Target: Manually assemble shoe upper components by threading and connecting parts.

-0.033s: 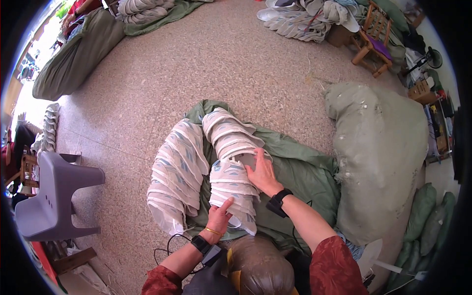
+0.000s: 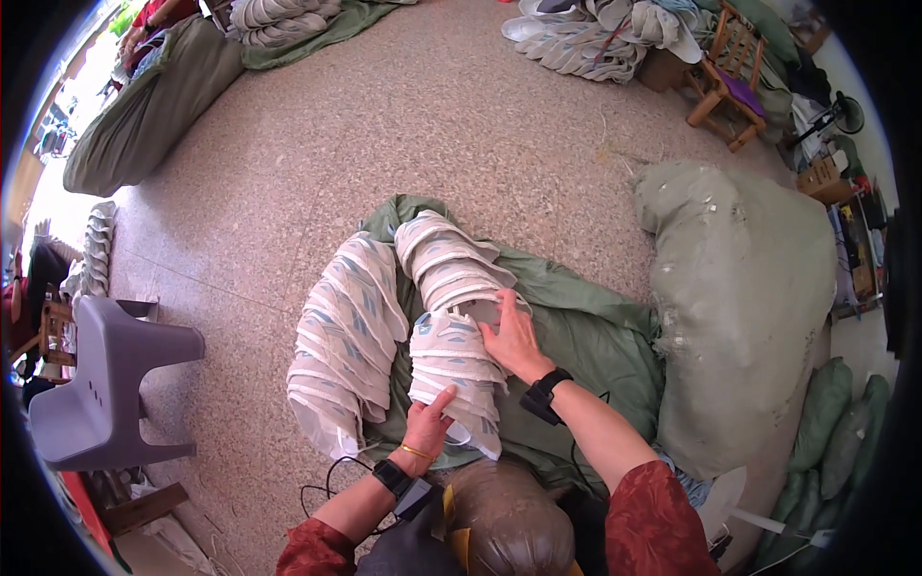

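In front of me lie nested white shoe uppers with blue-grey patches. A short near stack of shoe uppers (image 2: 447,360) sits between my hands. My left hand (image 2: 425,431) grips its near left side, thumb on top and the other fingers partly hidden. At its far right end is my right hand (image 2: 514,341), thumb and index finger spread apart and touching the uppers. Beyond it, a second stack of uppers (image 2: 442,254) runs away from me. A longer curved stack of uppers (image 2: 346,336) lies to the left. Under them all spreads a green cloth sack (image 2: 595,355).
A full grey-green sack (image 2: 749,317) stands at the right. To the left is a purple-grey plastic chair (image 2: 115,384). More piled uppers (image 2: 586,43) and a wooden chair (image 2: 732,82) are far right. Another stuffed sack (image 2: 158,106) lies far left, near a person's arm (image 2: 165,14).
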{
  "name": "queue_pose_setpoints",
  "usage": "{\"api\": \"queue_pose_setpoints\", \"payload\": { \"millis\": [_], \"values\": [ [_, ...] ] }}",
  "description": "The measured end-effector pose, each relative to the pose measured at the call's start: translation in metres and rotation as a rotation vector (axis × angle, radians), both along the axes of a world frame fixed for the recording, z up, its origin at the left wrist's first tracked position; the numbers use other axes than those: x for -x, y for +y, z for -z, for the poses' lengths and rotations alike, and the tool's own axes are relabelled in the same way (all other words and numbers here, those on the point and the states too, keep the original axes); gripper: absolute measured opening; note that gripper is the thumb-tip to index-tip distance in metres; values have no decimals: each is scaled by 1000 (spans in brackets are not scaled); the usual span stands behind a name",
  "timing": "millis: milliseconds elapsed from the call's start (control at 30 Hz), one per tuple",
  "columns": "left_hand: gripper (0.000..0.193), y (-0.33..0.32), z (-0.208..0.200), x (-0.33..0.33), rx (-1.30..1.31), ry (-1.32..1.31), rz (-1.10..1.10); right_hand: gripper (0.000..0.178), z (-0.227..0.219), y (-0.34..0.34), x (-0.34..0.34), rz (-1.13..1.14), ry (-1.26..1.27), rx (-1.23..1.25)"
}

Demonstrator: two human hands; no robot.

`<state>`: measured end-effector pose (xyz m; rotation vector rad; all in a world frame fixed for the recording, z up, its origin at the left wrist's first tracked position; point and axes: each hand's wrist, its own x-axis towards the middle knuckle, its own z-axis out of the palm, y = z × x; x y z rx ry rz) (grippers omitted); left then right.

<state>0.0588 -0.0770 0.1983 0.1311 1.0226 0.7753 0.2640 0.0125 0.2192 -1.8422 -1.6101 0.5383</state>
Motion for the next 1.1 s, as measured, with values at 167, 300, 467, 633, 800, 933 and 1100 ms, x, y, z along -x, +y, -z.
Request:
{"api": "queue_pose_setpoints", "payload": {
  "millis": [167,300,467,633,800,933,1100],
  "values": [
    [43,-3,-5,7,-2,-48,14,58,-2,-3,-4,-48,36,131],
    [43,-4,-7,11,8,-54,22,56,-8,-5,3,9,69,149],
    [41,-1,-2,5,22,-13,21,42,-4,3,-3,44,-20,125],
    [40,4,4,-6,-8,23,49,27,-10,19,-2,33,-258,32],
    [39,8,9,-18,-13,46,63,24,10,32,-9,55,-300,117],
    [39,9,4,-27,-40,38,44,22,10,39,-27,-83,-293,-44],
    [39,9,-2,-37,-50,50,65,30,-1,52,-44,-206,-256,86]
  ]
}}
